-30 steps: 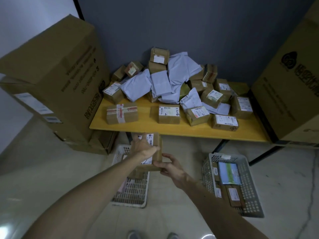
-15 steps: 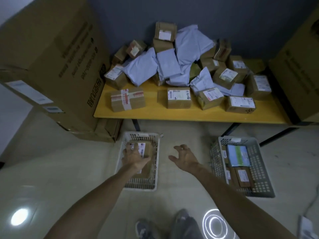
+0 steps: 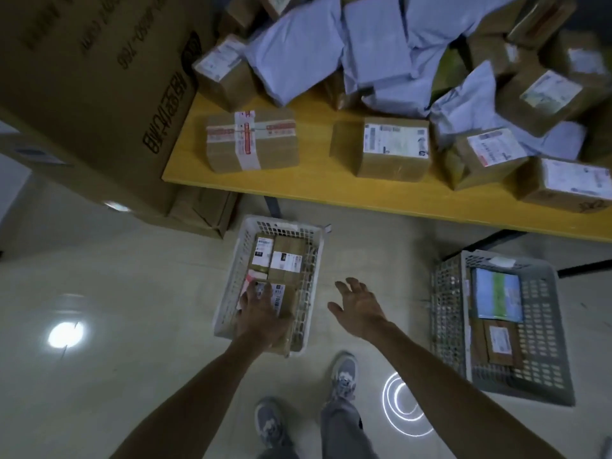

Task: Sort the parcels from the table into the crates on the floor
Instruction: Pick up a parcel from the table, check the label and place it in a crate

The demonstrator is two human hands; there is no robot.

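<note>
The left hand (image 3: 261,313) has lowered the box (image 3: 281,301) into the white crate (image 3: 231,286) and rests on it, fingers spread, grip relaxed. The right hand (image 3: 356,304), off the box since a second ago, hovers open beside the crate. Remaining parcels (image 3: 394,147) stay on the yellow surface (image 3: 318,183).

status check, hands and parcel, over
Left hand on brown cardboard parcel in white plastic crate. Right hand open, holding nothing, over floor. Nothing in the way.
</note>
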